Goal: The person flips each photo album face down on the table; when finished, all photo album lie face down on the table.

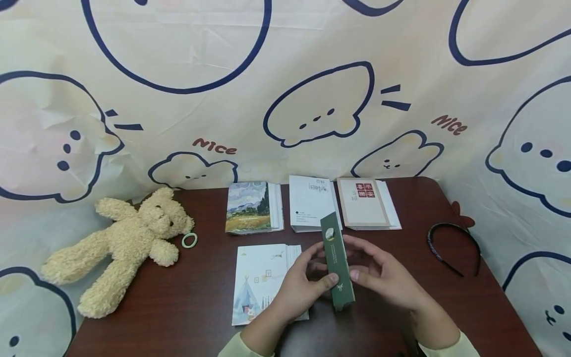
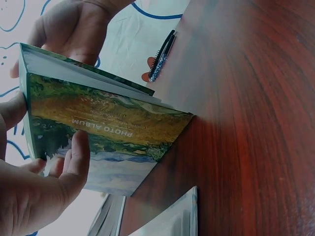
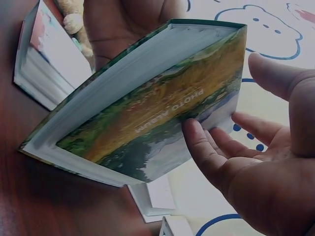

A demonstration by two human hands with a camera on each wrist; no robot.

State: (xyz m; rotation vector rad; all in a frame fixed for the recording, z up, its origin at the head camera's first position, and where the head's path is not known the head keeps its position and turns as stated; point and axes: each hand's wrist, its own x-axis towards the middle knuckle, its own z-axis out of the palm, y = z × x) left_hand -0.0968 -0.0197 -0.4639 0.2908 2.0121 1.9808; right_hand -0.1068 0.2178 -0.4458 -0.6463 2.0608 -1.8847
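A green photo album stands on its edge above the dark wooden table, its narrow spine toward me. My left hand grips it from the left, thumb on the spine. In the left wrist view the album's landscape cover reads "PHOTO ALBUM" under my left thumb. My right hand is at the album's right side. In the right wrist view its fingers are fairly straight and one fingertip touches the cover, with the thumb held apart.
Three albums lie in a row at the table's back, and another album lies under my left hand. A teddy bear and green hair tie sit left. A black headband lies right.
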